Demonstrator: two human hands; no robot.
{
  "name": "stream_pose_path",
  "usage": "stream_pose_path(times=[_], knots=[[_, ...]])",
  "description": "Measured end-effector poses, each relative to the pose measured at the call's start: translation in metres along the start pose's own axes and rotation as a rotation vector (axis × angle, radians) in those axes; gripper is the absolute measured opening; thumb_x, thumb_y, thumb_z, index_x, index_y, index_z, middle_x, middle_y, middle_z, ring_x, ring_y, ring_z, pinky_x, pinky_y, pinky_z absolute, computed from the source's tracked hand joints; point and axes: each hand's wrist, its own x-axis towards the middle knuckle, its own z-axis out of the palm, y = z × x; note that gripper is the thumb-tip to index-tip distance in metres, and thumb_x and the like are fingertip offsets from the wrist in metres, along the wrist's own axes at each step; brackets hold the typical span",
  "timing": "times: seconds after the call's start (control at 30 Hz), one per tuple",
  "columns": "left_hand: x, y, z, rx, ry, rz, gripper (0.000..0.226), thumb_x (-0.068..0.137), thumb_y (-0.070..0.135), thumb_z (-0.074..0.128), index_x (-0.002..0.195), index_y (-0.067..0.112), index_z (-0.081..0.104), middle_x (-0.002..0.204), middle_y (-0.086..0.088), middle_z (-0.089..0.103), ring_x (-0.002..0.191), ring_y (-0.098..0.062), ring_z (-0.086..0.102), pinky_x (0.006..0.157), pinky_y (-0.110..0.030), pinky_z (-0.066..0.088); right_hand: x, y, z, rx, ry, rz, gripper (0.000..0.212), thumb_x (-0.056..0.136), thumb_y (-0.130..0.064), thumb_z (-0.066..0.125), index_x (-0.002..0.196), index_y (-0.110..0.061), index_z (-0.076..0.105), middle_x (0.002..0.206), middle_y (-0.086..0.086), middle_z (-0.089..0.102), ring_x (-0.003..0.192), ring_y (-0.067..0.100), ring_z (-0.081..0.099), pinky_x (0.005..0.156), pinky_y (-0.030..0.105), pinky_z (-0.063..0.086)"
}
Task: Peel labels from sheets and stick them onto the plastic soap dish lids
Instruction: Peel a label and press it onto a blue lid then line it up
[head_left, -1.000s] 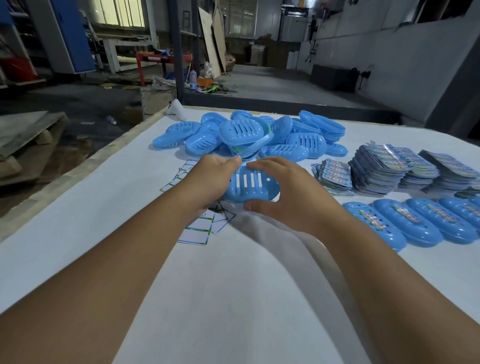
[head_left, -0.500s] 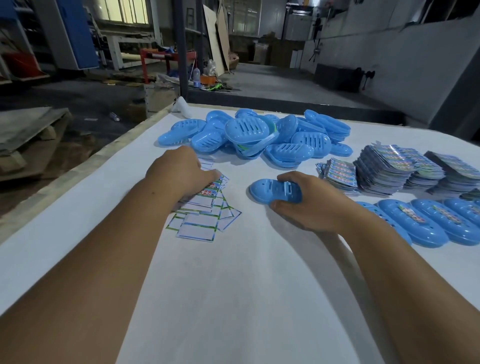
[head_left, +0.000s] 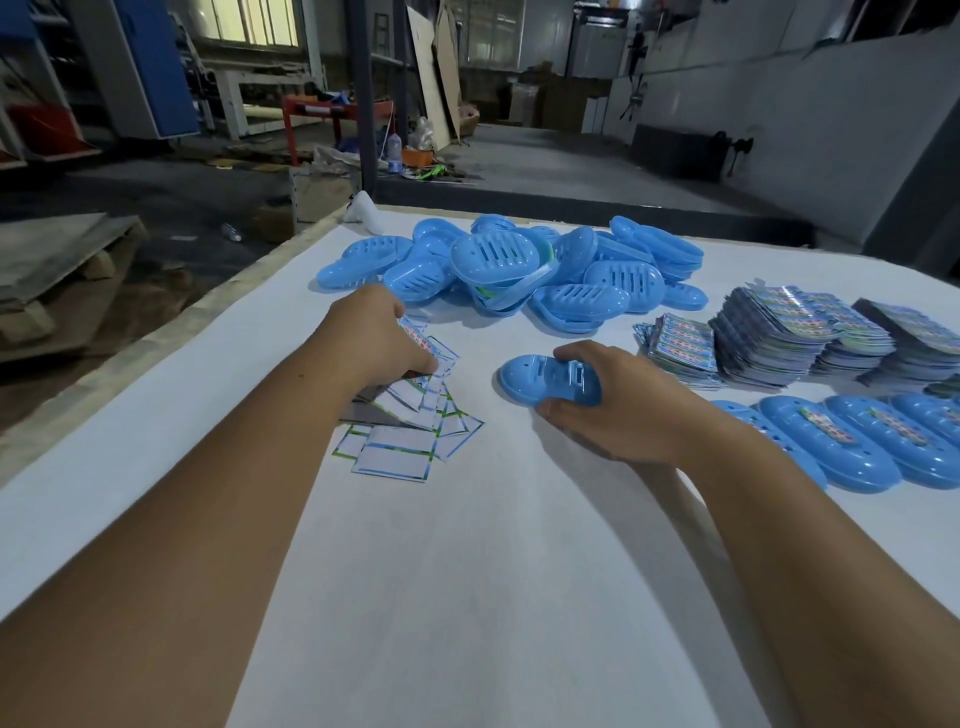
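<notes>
My right hand (head_left: 608, 402) grips a blue plastic soap dish lid (head_left: 540, 376) lying on the white table (head_left: 467, 571), fingers over its right half. My left hand (head_left: 376, 338) is over a scatter of label sheets (head_left: 415, 415) and pinches a colourful label sheet (head_left: 418, 338) at its fingertips. Most sheets in the scatter look blank with green-blue borders. A heap of blue soap dish lids (head_left: 519, 270) lies beyond both hands.
Stacks of printed label sheets (head_left: 769, 338) stand at the right. A row of blue lids with labels on them (head_left: 857, 441) lies near the right edge. The table's left edge (head_left: 156, 343) drops to a workshop floor with pallets.
One second ago both hands held the lid together. The left hand went left to the label sheets; the right hand set the lid down on the table and keeps hold of it.
</notes>
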Motion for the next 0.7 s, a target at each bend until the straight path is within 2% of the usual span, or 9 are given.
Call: stream_pose_path(times=[0.07, 0.13, 0.23, 0.33, 0.43, 0.5, 0.57, 0.63, 0.7], knots=[[0.001, 0.002, 0.000, -0.104, -0.026, -0.008, 0.043, 0.070, 0.039, 0.088, 0.100, 0.015, 0.070, 0.095, -0.002, 0.072, 0.085, -0.017, 0.065, 0.060, -0.028, 0.043, 0.000, 0.000, -0.001, -0.006, -0.006, -0.002, 0.068, 0.087, -0.060, 0.064, 0.146, -0.032, 0.044, 0.138, 0.001, 0.056, 0.123, 0.030, 0.053, 0.104, 0.043, 0.044], [0.001, 0.003, 0.000, -0.150, -0.014, 0.012, 0.032, 0.072, 0.042, 0.087, 0.080, 0.017, 0.068, 0.082, 0.000, 0.071, 0.073, -0.011, 0.063, 0.054, -0.026, 0.040, -0.001, 0.000, -0.001, -0.010, -0.014, -0.001, 0.069, 0.088, -0.060, 0.064, 0.148, -0.032, 0.042, 0.140, 0.001, 0.055, 0.124, 0.031, 0.052, 0.105, 0.043, 0.043], [-0.001, 0.002, 0.000, -0.013, 0.112, 0.066, 0.040, 0.071, 0.044, 0.087, 0.089, 0.015, 0.065, 0.087, -0.002, 0.068, 0.076, -0.015, 0.059, 0.052, -0.027, 0.037, -0.001, 0.000, -0.001, -0.013, -0.020, 0.003, 0.069, 0.089, -0.061, 0.063, 0.148, -0.033, 0.042, 0.141, 0.001, 0.054, 0.126, 0.030, 0.051, 0.104, 0.040, 0.042], [-0.002, -0.001, 0.001, 0.112, 0.206, 0.083, 0.050, 0.073, 0.045, 0.085, 0.107, 0.014, 0.066, 0.099, -0.006, 0.068, 0.085, -0.020, 0.059, 0.063, -0.029, 0.039, -0.001, -0.001, 0.000, -0.014, -0.020, 0.001, 0.068, 0.089, -0.061, 0.063, 0.147, -0.033, 0.042, 0.139, 0.002, 0.055, 0.124, 0.029, 0.052, 0.099, 0.036, 0.041], [-0.001, -0.001, 0.003, 0.177, 0.228, 0.084, 0.038, 0.086, 0.045, 0.072, 0.111, 0.016, 0.068, 0.096, -0.005, 0.067, 0.084, -0.022, 0.059, 0.065, -0.031, 0.042, -0.001, -0.001, -0.001, -0.014, -0.025, 0.008, 0.068, 0.089, -0.061, 0.062, 0.147, -0.034, 0.041, 0.139, 0.002, 0.054, 0.123, 0.029, 0.052, 0.095, 0.035, 0.039], [0.000, 0.001, 0.002, 0.096, 0.223, 0.084, 0.028, 0.095, 0.040, 0.060, 0.104, 0.017, 0.071, 0.088, -0.005, 0.067, 0.077, -0.020, 0.061, 0.059, -0.029, 0.040, -0.002, -0.001, -0.001, -0.021, -0.027, 0.011, 0.070, 0.088, -0.062, 0.062, 0.148, -0.033, 0.040, 0.140, 0.004, 0.053, 0.124, 0.030, 0.051, 0.098, 0.037, 0.040], [0.000, 0.005, 0.001, -0.120, 0.159, 0.093, 0.034, 0.099, 0.038, 0.053, 0.093, 0.011, 0.072, 0.087, -0.012, 0.071, 0.067, -0.015, 0.060, 0.055, -0.026, 0.041, -0.002, -0.002, -0.001, -0.023, -0.030, 0.018, 0.075, 0.087, -0.064, 0.063, 0.150, -0.032, 0.038, 0.142, 0.005, 0.051, 0.129, 0.031, 0.047, 0.103, 0.038, 0.037], [-0.002, 0.009, 0.000, -0.329, 0.079, 0.104, 0.039, 0.100, 0.040, 0.053, 0.090, 0.008, 0.074, 0.090, -0.015, 0.074, 0.067, -0.016, 0.060, 0.061, -0.028, 0.046, -0.004, -0.004, -0.001, 0.005, -0.011, 0.023, 0.079, 0.085, -0.066, 0.064, 0.152, -0.032, 0.037, 0.145, 0.004, 0.048, 0.134, 0.031, 0.041, 0.107, 0.039, 0.034], [-0.004, 0.012, 0.000, -0.410, 0.046, 0.114, 0.035, 0.098, 0.040, 0.058, 0.087, 0.012, 0.076, 0.092, -0.014, 0.075, 0.070, -0.018, 0.062, 0.067, -0.030, 0.049, -0.005, -0.006, -0.001, 0.056, 0.051, 0.009, 0.078, 0.085, -0.065, 0.065, 0.150, -0.032, 0.039, 0.147, 0.002, 0.047, 0.137, 0.030, 0.039, 0.110, 0.039, 0.033]])
